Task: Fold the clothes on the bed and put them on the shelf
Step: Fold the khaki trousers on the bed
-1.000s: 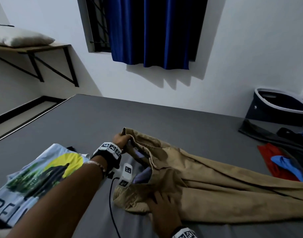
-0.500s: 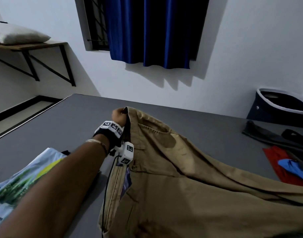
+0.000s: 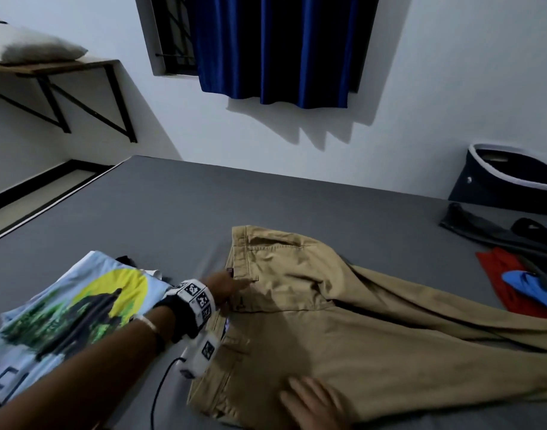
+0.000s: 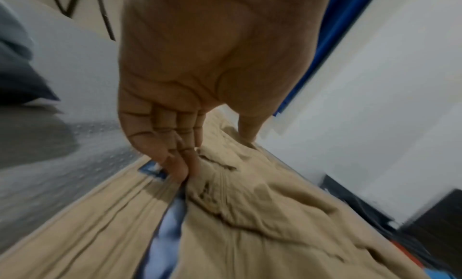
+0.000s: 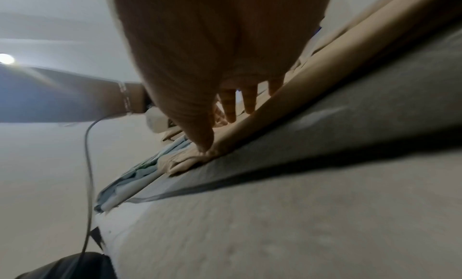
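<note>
The tan cotton trousers (image 3: pixel 343 321) lie spread on the grey-sheeted bed (image 3: pixel 173 206), waistband to the left and legs running off to the right. The left hand (image 3: pixel 227 287) rests on the waistband with fingers fairly straight; in the left wrist view the fingertips (image 4: pixel 180 164) seem to press or lightly nip a fold beside the fly, and I cannot tell which. The right hand (image 3: pixel 312 405) lies flat and spread on the near edge of the seat, pinning the cloth.

My guess is they are being smoothed before a fold. The risk is the crumpled patch around the upper pocket: folded over as it is, the crease would be trapped. A pull at the waistband could also drag the legs askew, since only one spot is held down.

A light blue printed T-shirt (image 3: pixel 64 311) sits near left, just beside the waistband, and could get caught under it.

At far right a dark navy laundry basket with a pale rim (image 3: pixel 495 184) stands tilted; its contents cannot be made out. The wooden wall shelf on black brackets (image 3: pixel 58 65), far left, carries only a white pillow (image 3: pixel 30 48).
</note>
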`<action>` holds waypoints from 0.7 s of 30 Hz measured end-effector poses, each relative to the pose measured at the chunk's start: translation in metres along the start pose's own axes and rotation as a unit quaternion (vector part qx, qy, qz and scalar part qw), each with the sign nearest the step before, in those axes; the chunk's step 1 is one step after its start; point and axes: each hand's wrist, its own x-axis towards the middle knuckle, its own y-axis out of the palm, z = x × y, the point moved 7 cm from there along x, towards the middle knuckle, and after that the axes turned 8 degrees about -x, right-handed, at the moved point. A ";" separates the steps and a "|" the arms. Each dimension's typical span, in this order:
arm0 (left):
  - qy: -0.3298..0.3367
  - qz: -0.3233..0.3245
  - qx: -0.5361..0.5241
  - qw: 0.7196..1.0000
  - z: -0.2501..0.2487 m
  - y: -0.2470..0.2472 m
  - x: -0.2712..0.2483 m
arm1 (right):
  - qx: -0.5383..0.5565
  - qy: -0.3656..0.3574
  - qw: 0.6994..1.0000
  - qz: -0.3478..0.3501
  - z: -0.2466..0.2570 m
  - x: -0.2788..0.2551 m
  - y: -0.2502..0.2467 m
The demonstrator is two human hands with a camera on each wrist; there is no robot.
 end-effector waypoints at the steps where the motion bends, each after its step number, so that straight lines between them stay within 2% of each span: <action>1: -0.001 0.026 0.045 0.999 0.008 0.012 -0.012 | -0.011 -0.003 0.997 0.076 -0.011 -0.036 -0.004; 2: -0.003 0.036 0.098 0.994 0.015 0.019 -0.024 | -0.042 0.024 0.999 0.014 -0.018 -0.044 -0.011; 3: -0.005 0.035 0.144 0.989 0.021 0.024 -0.031 | -0.033 0.085 0.996 0.019 -0.034 -0.050 -0.019; 4: -0.001 0.034 0.176 0.984 0.025 0.031 -0.041 | -0.028 0.117 0.992 0.045 -0.044 -0.057 -0.021; 5: 0.000 0.026 0.190 0.981 0.028 0.036 -0.047 | -0.041 0.132 0.988 0.065 -0.050 -0.062 -0.026; 6: -0.001 0.015 0.199 0.980 0.029 0.041 -0.057 | -0.056 0.127 0.990 0.034 -0.054 -0.066 -0.031; 7: -0.001 0.002 0.211 0.977 0.028 0.047 -0.064 | -0.035 0.139 0.988 0.056 -0.064 -0.069 -0.036; 9: 0.003 -0.022 0.198 0.980 0.032 0.058 -0.076 | -0.033 0.153 0.987 0.039 -0.078 -0.075 -0.045; 12: 0.014 -0.069 0.047 0.996 0.041 0.050 -0.081 | -0.050 0.129 0.990 0.004 -0.063 -0.071 -0.055; 14: 0.028 -0.138 0.001 0.990 0.046 0.032 -0.088 | -0.033 0.114 0.993 0.009 -0.050 -0.072 -0.057; 16: 0.015 -0.178 -0.012 0.984 0.056 0.025 -0.095 | -0.041 0.068 0.997 0.017 -0.036 -0.081 -0.052; 19: -0.021 -0.119 0.018 0.993 0.065 0.040 -0.107 | -0.048 0.027 0.998 0.034 -0.030 -0.096 -0.045; 21: -0.020 -0.091 -0.003 0.996 0.073 0.046 -0.113 | -0.042 0.056 0.998 0.005 -0.044 -0.106 -0.061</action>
